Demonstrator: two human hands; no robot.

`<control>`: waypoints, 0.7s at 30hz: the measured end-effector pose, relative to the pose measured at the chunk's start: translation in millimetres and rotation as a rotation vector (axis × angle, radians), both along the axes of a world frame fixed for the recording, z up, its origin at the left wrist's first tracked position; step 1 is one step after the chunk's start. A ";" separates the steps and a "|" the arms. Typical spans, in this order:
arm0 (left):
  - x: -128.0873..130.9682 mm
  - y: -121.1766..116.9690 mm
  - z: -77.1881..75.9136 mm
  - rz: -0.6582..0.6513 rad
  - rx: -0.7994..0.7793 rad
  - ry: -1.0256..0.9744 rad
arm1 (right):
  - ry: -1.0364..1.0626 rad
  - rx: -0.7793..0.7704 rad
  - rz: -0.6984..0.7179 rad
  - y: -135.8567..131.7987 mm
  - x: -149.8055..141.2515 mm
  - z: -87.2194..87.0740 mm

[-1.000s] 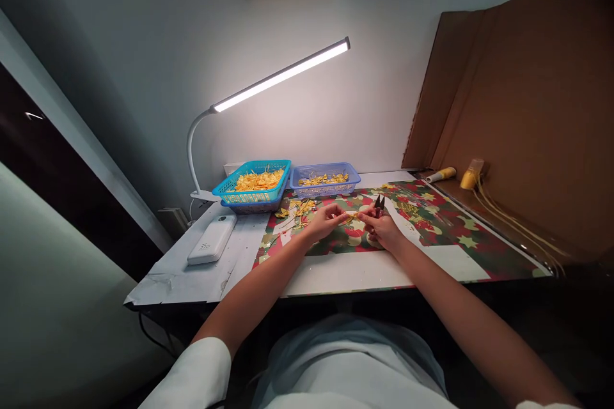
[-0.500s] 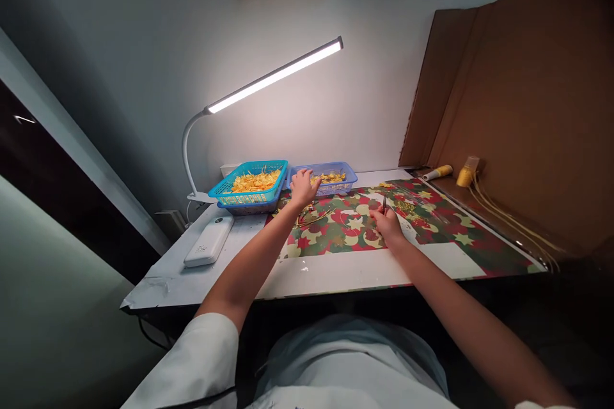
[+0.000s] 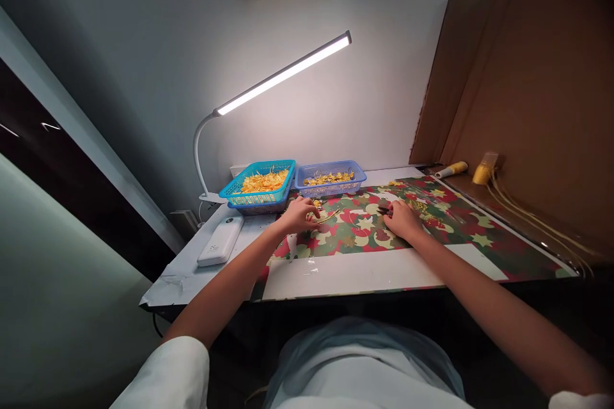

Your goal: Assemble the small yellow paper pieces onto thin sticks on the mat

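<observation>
My left hand [image 3: 301, 215] is low over the patterned sheet, its fingers curled together at the near end of some thin yellow stems [image 3: 330, 216]. What lies between the fingertips is too small to make out. My right hand [image 3: 403, 220] rests on the sheet further right, closed around dark tweezers [image 3: 384, 210] whose tips point left. Small yellow pieces [image 3: 426, 212] are scattered just beyond it. Behind my left hand stand a purple basket [image 3: 330, 190] holding yellow-brown pieces and a turquoise basket [image 3: 254, 199] heaped with pale yellow strips.
A lit desk lamp [image 3: 288, 73] leans over the baskets. To the left lies a white power bank [image 3: 220, 241]. The camouflage-patterned sheet [image 3: 348, 243] covers much of the table. On the right are a yellow-and-white tube [image 3: 451, 170], a yellow-filled container [image 3: 483, 170] and tall cardboard [image 3: 527, 83].
My left hand has come back from the purple basket and down to the stems on the sheet. The tweezers in my right hand have tipped from upright to pointing left.
</observation>
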State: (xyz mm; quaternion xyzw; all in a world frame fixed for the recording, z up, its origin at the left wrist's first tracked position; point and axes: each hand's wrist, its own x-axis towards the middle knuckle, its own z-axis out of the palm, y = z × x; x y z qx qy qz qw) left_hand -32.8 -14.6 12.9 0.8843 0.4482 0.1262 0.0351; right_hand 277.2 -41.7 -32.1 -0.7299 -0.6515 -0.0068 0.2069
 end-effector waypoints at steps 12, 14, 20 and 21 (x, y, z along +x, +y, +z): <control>38.7 -0.7 -27.5 0.062 0.085 -0.118 | 0.042 -0.172 0.348 26.8 -33.7 37.8; 38.8 -4.4 -31.3 0.058 0.145 -0.180 | 0.046 -0.231 0.367 31.5 -42.9 42.2; 41.8 -8.4 -33.9 0.050 0.224 -0.245 | 0.015 -0.427 0.391 18.9 -59.4 47.6; 42.5 -8.3 -34.3 0.038 0.223 -0.244 | -0.013 -0.453 0.379 17.0 -62.6 46.9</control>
